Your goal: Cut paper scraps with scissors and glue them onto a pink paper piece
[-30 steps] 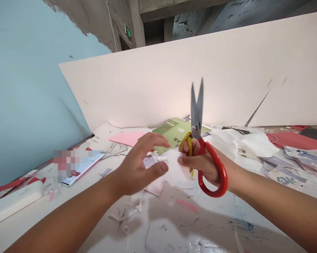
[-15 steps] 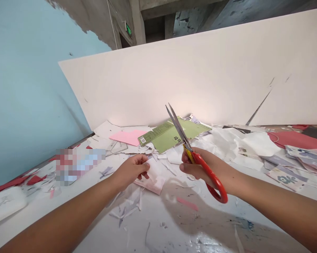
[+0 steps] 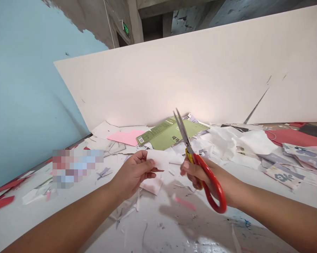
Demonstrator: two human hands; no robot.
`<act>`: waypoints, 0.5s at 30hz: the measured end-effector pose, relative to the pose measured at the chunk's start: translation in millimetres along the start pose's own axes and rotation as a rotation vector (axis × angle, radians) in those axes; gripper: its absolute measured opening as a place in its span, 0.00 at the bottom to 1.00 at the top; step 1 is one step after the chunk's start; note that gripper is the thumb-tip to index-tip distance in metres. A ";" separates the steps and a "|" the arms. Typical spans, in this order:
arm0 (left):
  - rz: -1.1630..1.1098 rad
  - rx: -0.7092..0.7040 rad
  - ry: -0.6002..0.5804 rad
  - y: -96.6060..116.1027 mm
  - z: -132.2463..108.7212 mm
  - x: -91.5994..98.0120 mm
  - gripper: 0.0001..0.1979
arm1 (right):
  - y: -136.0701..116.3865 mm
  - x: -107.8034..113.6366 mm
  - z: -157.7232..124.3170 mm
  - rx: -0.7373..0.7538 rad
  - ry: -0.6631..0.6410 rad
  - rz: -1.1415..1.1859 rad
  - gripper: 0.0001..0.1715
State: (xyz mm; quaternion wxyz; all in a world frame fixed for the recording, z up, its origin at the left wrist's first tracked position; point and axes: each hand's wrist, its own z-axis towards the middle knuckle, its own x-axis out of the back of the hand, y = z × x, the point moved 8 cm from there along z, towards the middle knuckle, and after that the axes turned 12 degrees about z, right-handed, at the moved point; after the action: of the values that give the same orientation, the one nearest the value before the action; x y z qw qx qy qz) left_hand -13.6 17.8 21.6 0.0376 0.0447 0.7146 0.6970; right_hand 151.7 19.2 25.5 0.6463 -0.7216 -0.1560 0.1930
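Between the thumb and fingers of my left hand (image 3: 137, 172) is a small white piece of paper (image 3: 160, 160), raised above the table. My right hand (image 3: 200, 175) grips a pair of scissors (image 3: 209, 181) with red handles and a yellow part near the pivot. Their blades point up and away, slightly apart at the tips, with nothing between them. A pale pink piece of paper (image 3: 153, 185) lies on the table just below my left hand.
A green printed cardboard sheet (image 3: 163, 137) and a pink sheet (image 3: 123, 137) lie at the back against a white panel (image 3: 158, 84). Crumpled white paper (image 3: 248, 142), red sheets (image 3: 292, 138) and patterned pieces (image 3: 285, 176) spread to the right. Paper scraps litter the white table (image 3: 100, 225).
My left hand has lifted a white piece of paper from the table. The scissors' tips have shifted right and their blades stand closer together. A white object at the far left has left the view.
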 end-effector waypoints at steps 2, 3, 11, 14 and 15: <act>-0.008 -0.021 -0.016 3.2 0.2 -12.4 0.08 | 0.6 -3.1 5.5 0.033 0.028 0.128 0.19; -0.003 -0.023 -0.022 3.3 0.9 -17.6 0.08 | 0.8 -4.2 9.1 0.053 0.039 0.174 0.19; 0.066 -0.064 -0.106 -2.9 8.9 -38.2 0.13 | 3.8 5.1 29.4 0.257 0.187 0.359 0.16; 0.083 -0.076 -0.109 -5.7 12.4 -43.7 0.11 | 5.9 5.3 28.4 0.282 0.201 0.391 0.16; 0.088 -0.074 -0.100 -6.8 13.9 -44.2 0.09 | 6.6 6.0 27.9 0.280 0.205 0.379 0.16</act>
State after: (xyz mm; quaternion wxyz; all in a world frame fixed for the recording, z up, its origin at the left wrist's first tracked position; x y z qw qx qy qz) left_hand 31.9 26.3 14.1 0.0441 0.1093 0.6829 0.7209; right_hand 143.4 45.6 15.9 0.7045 -0.6574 0.0769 0.2562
